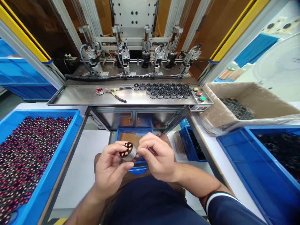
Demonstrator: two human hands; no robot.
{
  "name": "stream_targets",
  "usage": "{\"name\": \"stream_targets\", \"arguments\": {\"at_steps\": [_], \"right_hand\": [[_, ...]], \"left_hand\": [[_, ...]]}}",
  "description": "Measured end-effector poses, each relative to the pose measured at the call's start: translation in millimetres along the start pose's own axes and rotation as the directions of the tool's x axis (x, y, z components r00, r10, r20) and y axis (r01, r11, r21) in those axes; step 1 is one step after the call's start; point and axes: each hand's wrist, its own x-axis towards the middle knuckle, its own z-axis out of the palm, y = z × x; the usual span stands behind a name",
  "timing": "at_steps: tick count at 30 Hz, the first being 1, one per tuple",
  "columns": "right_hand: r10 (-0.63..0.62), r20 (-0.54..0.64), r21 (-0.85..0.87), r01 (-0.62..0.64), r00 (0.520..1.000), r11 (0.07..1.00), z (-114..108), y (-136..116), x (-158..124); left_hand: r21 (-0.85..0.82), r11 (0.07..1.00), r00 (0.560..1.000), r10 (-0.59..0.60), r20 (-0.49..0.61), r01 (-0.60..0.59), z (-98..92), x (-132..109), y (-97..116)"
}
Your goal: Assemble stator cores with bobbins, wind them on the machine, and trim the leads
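Observation:
My left hand (pixel 110 170) is closed around a small round wound stator (pixel 127 151), a silver ring with dark copper-wound poles, held up in front of my chest. My right hand (pixel 156 156) is pinched shut right beside the stator, fingertips at its right edge; what it pinches is too small to make out. Both hands hover over a small blue bin (pixel 134 134) below the machine's shelf.
A large blue tray (pixel 50 175) of red-wound stators is at my left. On the steel shelf (pixel 82 95) lie pliers (pixel 117 92), one wound stator (pixel 99 91), several black cores (pixel 164 90) and buttons (pixel 198 93). A cardboard box (pixel 253 100) and blue bins (pixel 257 168) stand right.

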Motion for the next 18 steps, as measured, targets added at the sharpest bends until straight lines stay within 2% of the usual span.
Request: {"name": "stream_targets", "arguments": {"at_steps": [2, 3, 5, 8, 11, 14, 16, 18], "right_hand": [[0.156, 0.009, 0.118, -0.156, 0.988, 0.981, 3, 2, -1], [0.238, 0.029, 0.183, -0.239, 0.971, 0.954, 4, 4, -2], [0.366, 0.088, 0.290, -0.376, 0.926, 0.880, 5, 7, -3], [0.440, 0.140, 0.362, -0.459, 0.887, 0.811, 5, 11, -4], [0.425, 0.141, 0.386, -0.445, 0.894, 0.808, 6, 12, -6], [0.342, 0.103, 0.371, -0.355, 0.934, 0.858, 5, 12, -4], [0.214, 0.068, 0.284, -0.225, 0.974, 0.932, 2, 11, 0], [0.029, 0.081, 0.156, -0.041, 0.996, 0.987, -3, 10, 5]], "left_hand": [[0.118, 0.985, 0.990, 0.133, -0.039, -0.128, -0.2, 1, 1], [0.162, 0.975, 0.986, 0.160, -0.040, -0.151, -0.8, 1, 1], [0.210, 0.969, 0.990, 0.137, -0.035, -0.127, -2.5, 0, 2], [0.226, 0.972, 0.996, 0.078, -0.037, -0.068, -3.9, -2, 1], [0.185, 0.982, 0.997, 0.056, -0.062, -0.043, -2.3, -5, 2], [0.095, 0.995, 0.998, 0.023, -0.055, -0.017, -1.2, -5, 6], [-0.016, 1.000, 1.000, -0.023, -0.009, 0.023, -2.5, -3, 8], [-0.173, 0.982, 0.997, -0.071, 0.034, 0.076, -4.6, 1, 9]]}}
